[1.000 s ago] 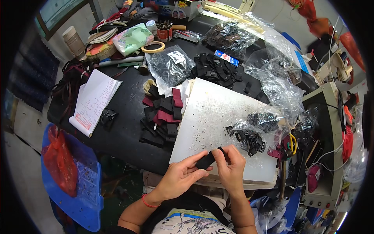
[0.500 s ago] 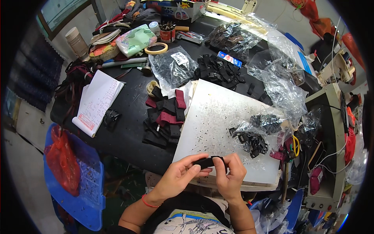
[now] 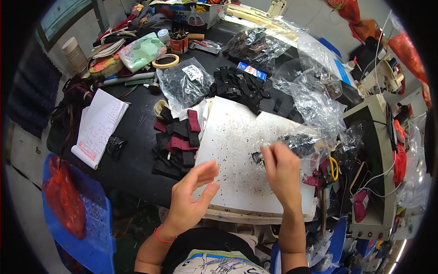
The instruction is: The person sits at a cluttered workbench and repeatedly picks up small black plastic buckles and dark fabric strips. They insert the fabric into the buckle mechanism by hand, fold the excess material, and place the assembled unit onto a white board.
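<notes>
My left hand [image 3: 194,194] hovers over the near left edge of the white board [image 3: 228,132], fingers apart and holding nothing. Farther right, my right hand [image 3: 282,173] reaches down with curled fingers at a heap of small black buckles [image 3: 257,158]. The hand covers most of that heap, and whatever lies between its fingertips is hidden. Left of the board is a stack of black and maroon strap pieces [image 3: 180,141]. Beyond the board's far edge lies a pile of black straps with fittings [image 3: 237,84], one piece overlapping the board.
Clear plastic bags [image 3: 315,102] spread along the right side, near yellow-handled scissors [image 3: 334,168]. An open notepad [image 3: 98,125] lies left. Toward the back are a bagged black bundle [image 3: 185,82], a tape roll [image 3: 165,60] and a tin [image 3: 179,42]. A blue chair [image 3: 98,219] stands at left.
The black strap piece both hands held has left them, and a black piece now overlaps the board's far edge. My right hand has moved onto the buckle heap; my left has opened and drawn leftward.
</notes>
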Tool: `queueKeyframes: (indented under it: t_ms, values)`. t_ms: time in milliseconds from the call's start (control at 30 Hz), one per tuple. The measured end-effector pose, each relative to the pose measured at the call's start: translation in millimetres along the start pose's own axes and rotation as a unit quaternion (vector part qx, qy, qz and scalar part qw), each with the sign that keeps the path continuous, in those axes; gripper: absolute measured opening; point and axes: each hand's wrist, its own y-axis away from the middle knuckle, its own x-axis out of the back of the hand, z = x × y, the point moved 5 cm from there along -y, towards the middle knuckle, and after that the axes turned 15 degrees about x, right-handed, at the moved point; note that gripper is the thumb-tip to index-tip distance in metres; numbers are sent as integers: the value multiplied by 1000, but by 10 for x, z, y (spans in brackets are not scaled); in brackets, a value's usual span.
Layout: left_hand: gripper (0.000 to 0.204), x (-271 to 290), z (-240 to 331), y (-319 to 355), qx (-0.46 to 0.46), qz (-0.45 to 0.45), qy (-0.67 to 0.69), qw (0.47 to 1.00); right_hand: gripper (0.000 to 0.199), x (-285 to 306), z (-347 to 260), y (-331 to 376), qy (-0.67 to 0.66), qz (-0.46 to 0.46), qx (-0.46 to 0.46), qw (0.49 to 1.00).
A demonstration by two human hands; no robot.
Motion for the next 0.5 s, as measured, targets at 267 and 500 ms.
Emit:
queueKeyframes:
  t_ms: [267, 500]
  values:
    - [24, -300, -65, 99, 46, -114, -48, 991, 42, -217, 144, 109, 155, -55, 89, 982]
    - [23, -329, -145, 136, 50, -109, -62, 991, 29, -153, 224, 280, 58, 42, 86, 994]
